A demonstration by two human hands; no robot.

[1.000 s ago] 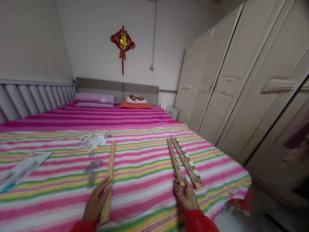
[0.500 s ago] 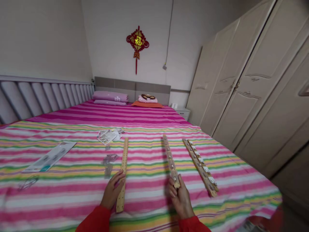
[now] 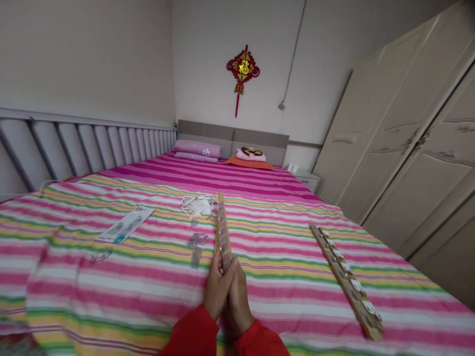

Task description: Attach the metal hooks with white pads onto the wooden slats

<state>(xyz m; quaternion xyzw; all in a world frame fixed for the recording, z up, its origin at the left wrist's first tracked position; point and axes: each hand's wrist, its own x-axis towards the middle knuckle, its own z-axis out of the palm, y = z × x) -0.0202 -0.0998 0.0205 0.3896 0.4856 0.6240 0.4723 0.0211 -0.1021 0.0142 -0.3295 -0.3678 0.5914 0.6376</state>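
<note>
Strips of wood [image 3: 223,232] jut forward from between left hand [image 3: 216,290] and right hand [image 3: 238,299], pressed together.

On the bed [image 3: 289,237], the left hand [image 3: 217,289] and right hand [image 3: 239,296] meet near the front edge around a wooden strip [image 3: 222,235] that points towards the pillows [image 3: 198,148]. A second strip [image 3: 345,277] lies well right. Packets [image 3: 196,205] and a card [image 3: 126,225] lie left.
</note>
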